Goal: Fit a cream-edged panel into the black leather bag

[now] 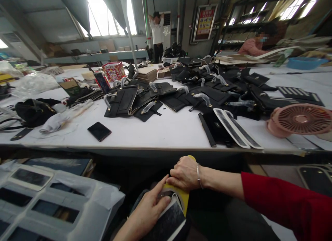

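Low in front of the table edge, my left hand [151,208] holds a black panel with pale edging [169,220], its thumb lying on the panel's upper end and its index finger stretched toward my other hand. Just above and to the right, my right hand [183,173] is closed in a fist over a yellow piece [185,199]. That yellow piece shows both above and below the fist and lies against the end of the panel. Whatever the right fingers pinch is hidden under them. Both hands nearly touch.
Many black bags [166,95] with wrapped handles cover the white table [155,133]. A phone [99,131], pale-edged strips [233,128] and a pink fan [298,119] lie nearer. White-framed panels [32,177] are stacked at left. Two people [157,31] are farther back.
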Motion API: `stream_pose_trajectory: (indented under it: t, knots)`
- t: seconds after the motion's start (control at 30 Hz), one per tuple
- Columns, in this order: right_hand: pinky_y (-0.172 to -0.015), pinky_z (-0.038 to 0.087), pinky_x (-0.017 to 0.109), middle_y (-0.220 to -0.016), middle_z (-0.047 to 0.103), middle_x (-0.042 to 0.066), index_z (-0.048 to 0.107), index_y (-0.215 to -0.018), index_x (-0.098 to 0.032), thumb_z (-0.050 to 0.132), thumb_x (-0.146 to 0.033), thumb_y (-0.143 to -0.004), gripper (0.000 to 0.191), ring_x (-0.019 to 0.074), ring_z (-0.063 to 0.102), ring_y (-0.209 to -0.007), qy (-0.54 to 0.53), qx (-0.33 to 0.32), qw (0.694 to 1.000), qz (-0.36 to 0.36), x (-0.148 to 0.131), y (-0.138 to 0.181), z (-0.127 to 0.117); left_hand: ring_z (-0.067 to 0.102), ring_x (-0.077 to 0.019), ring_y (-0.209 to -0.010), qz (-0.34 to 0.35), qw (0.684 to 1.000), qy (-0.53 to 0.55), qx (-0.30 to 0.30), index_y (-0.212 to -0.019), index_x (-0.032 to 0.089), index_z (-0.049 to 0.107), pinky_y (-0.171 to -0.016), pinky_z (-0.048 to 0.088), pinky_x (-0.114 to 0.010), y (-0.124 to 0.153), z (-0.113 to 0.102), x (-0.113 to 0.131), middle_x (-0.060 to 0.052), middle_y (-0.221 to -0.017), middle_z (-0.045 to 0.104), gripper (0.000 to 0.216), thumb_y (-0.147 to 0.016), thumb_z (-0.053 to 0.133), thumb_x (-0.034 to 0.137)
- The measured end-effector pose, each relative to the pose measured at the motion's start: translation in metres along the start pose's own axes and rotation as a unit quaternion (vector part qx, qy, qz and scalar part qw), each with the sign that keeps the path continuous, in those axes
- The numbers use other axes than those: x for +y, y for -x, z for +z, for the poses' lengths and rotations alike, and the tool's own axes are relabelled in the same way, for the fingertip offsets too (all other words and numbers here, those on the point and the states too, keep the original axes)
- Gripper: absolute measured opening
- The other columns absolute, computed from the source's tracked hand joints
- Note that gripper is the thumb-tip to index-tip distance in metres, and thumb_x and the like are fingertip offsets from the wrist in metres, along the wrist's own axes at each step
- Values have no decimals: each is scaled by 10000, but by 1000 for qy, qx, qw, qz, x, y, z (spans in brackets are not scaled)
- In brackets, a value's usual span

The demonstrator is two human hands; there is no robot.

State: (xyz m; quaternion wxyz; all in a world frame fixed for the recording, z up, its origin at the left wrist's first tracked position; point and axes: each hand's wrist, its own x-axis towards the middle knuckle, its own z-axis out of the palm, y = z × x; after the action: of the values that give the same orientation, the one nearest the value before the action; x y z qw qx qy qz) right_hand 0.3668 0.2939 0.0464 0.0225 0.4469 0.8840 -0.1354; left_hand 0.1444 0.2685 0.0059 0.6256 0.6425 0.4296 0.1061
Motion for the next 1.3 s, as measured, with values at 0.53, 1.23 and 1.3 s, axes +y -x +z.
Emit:
stream_pose_trajectory:
  t: [0.53, 1.23, 1.3]
  knots:
    - [-616, 500, 363, -731, 749, 148, 750, -786, -141, 352, -416, -1037, 545, 304, 732, -675, 66, -51, 996, -4, -13, -4, -7, 627, -182, -878, 47, 993, -111, -6, -972, 185, 674, -779, 417, -242, 2, -1, 18, -12, -938, 712, 251, -957, 479, 340]
    - [-652, 514, 382, -795, 762, 153, 768, -807, -175, 250, -405, -1055, 618, 307, 736, -732, 54, -70, 992, 89, -42, 20, 8, 644, -193, -830, 79, 983, -164, 3, -956, 204, 679, -724, 379, -259, 15, 7, 19, -35, -900, 714, 305, -978, 411, 348]
    - [-647, 511, 385, -784, 760, 158, 766, -792, -173, 254, -394, -1052, 615, 312, 735, -720, 52, -66, 992, 97, -46, 24, 10, 640, -191, -871, 81, 986, -144, -14, -982, 218, 690, -764, 393, -251, 18, 5, 21, -21, -942, 718, 332, -981, 401, 381]
